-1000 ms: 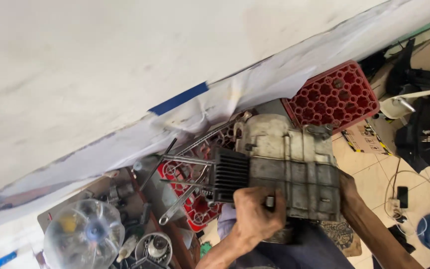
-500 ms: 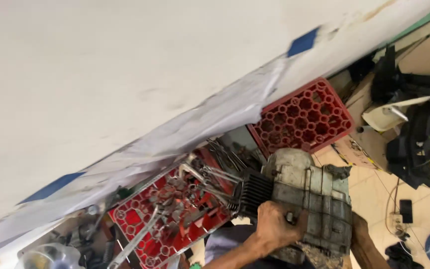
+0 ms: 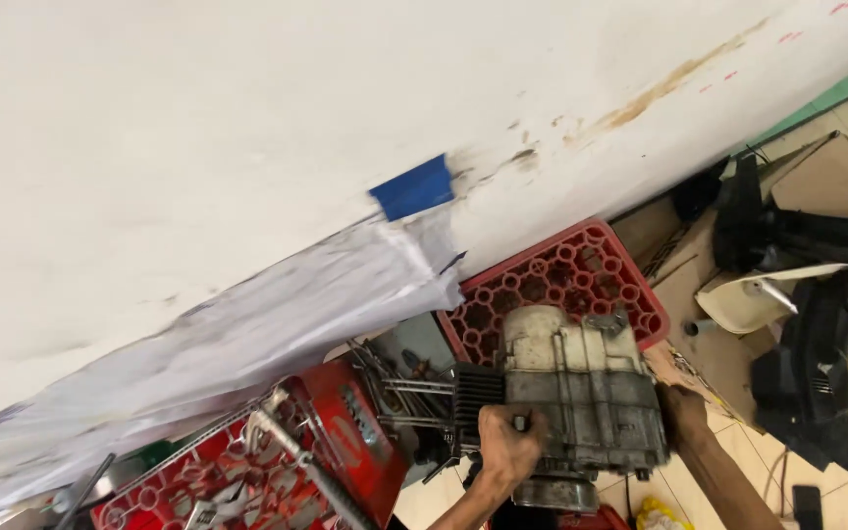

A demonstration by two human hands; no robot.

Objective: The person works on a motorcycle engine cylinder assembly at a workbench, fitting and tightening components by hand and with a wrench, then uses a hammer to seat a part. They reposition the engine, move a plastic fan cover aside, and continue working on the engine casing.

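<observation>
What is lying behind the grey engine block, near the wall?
Behind the engine block lies a red honeycomb crate against the white wall. The block covers its near part, so any contents stay hidden.

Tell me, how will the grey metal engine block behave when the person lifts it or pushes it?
The engine block looks like solid cast metal, so probably heavy and fully stiff. The left hand and right hand both grip it, which suggests weight. Its grimy surface may be slippery, and its boxy shape seems unlikely to roll.
</observation>
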